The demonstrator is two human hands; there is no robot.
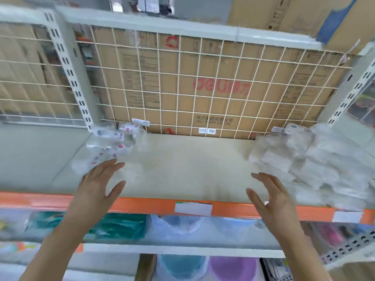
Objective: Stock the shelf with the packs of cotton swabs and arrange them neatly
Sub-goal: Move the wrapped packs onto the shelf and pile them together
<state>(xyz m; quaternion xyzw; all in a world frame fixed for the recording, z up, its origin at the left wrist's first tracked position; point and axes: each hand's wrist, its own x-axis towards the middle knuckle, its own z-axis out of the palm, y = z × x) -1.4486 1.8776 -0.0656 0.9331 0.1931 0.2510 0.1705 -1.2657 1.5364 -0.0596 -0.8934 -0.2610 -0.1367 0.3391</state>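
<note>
Clear-plastic packs of cotton swabs (316, 159) are lying heaped at the shelf's (186, 169) right end, more (111, 145) at the left.
Both hands, left hand (97, 185) and right hand (272, 195), are hovering spread and empty; the packs look light, crinkly and slippery, so gripping by the edges seems best.

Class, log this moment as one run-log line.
left hand: open, empty | right hand: open, empty | shelf: middle bare | packs: heaped right, a few left, untidy

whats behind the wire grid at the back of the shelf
Behind the wire grid stands a large cardboard box with red lettering. Whatever lies behind the box is hidden.
</note>
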